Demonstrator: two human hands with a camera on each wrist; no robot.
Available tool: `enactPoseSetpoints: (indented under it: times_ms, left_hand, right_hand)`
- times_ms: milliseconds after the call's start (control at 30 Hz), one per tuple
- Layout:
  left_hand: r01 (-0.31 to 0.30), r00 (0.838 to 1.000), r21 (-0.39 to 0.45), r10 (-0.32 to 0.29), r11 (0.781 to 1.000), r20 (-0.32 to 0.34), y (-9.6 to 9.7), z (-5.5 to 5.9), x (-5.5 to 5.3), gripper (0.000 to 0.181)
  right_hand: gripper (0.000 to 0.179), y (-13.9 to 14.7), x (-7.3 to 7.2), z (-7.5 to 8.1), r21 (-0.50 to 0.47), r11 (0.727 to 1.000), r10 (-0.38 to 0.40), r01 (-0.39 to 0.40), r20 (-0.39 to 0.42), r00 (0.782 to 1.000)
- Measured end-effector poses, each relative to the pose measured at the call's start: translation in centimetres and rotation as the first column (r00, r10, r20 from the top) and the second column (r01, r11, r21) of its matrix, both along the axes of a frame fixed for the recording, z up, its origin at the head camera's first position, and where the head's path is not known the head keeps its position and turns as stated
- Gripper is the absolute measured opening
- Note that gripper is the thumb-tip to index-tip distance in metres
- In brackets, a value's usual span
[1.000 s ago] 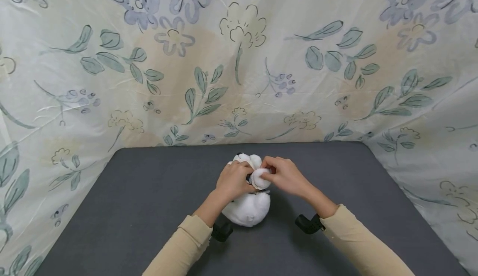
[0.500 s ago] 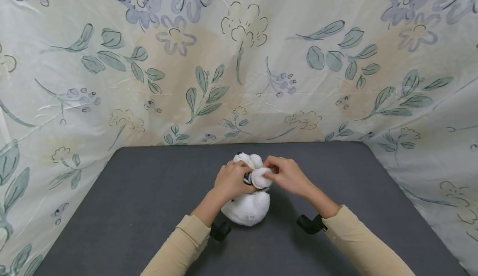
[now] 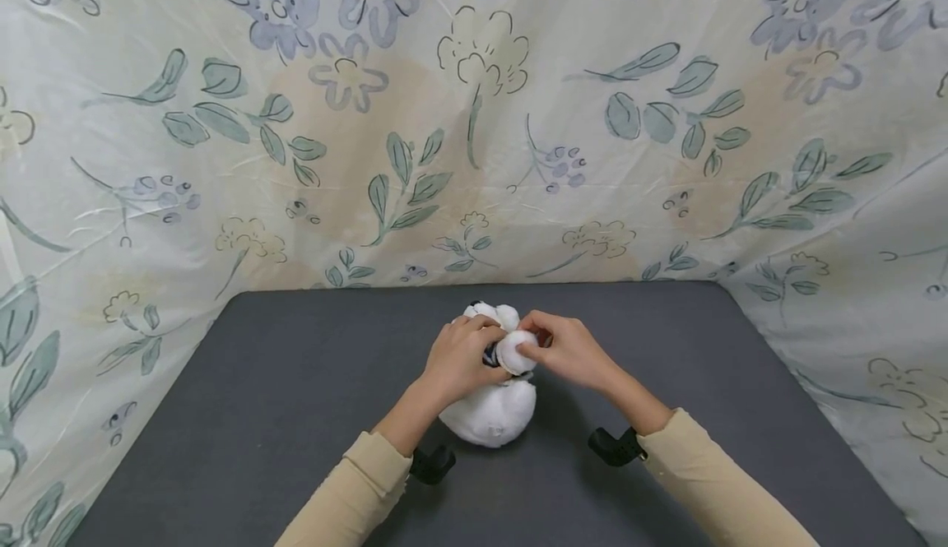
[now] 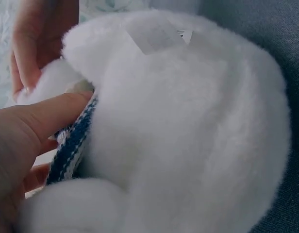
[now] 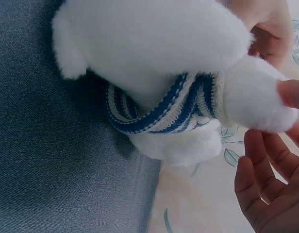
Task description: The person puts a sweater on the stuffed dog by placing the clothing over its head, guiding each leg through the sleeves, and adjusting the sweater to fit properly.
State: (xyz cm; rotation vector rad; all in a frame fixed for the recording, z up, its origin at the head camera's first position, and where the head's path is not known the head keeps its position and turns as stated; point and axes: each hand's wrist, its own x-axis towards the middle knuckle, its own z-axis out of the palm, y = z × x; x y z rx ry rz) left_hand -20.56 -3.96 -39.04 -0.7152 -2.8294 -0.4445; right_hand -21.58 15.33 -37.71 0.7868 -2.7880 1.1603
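Observation:
A white plush toy (image 3: 492, 415) lies on the table, its large round head towards me. It wears a blue-and-white striped knit sweater (image 5: 178, 109), whose cuff circles one stubby arm (image 5: 256, 94). My left hand (image 3: 462, 358) grips the sweater near that arm; in the left wrist view its thumb (image 4: 57, 114) presses beside the striped edge. From the right, my right hand (image 3: 570, 349) pinches the arm's bare end, thumb on one side and fingers on the other. The toy's face is turned away from both wrist views.
The dark grey table (image 3: 296, 415) reaches back to a floral cloth (image 3: 474, 119) that hangs behind and along the sides. A white label (image 4: 157, 36) sticks out of the toy's fur. Black wrist cameras (image 3: 618, 446) sit under both forearms.
Both hands keep their holds on the sweater and the arm. The arm's end has shifted slightly right and then back left, and the left wrist has edged a little left.

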Motion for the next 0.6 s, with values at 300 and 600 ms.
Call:
enactPoseSetpoints:
  times_ms: [300,600]
  left_hand:
    - [-0.034,0.999,-0.058,0.036,0.998,0.026,0.23,0.22,-0.02,0.043]
    - [-0.061,0.996,-0.051,0.065,0.997,0.069,0.07,0.08,0.08,0.046]
  right_hand:
    - [0.008,-0.01,0.21,-0.05,0.000,1.000,0.031,-0.031,-0.029,0.999]
    - [0.009,0.03,0.14,-0.37,-0.032,0.999,0.033,-0.035,-0.072,0.997]
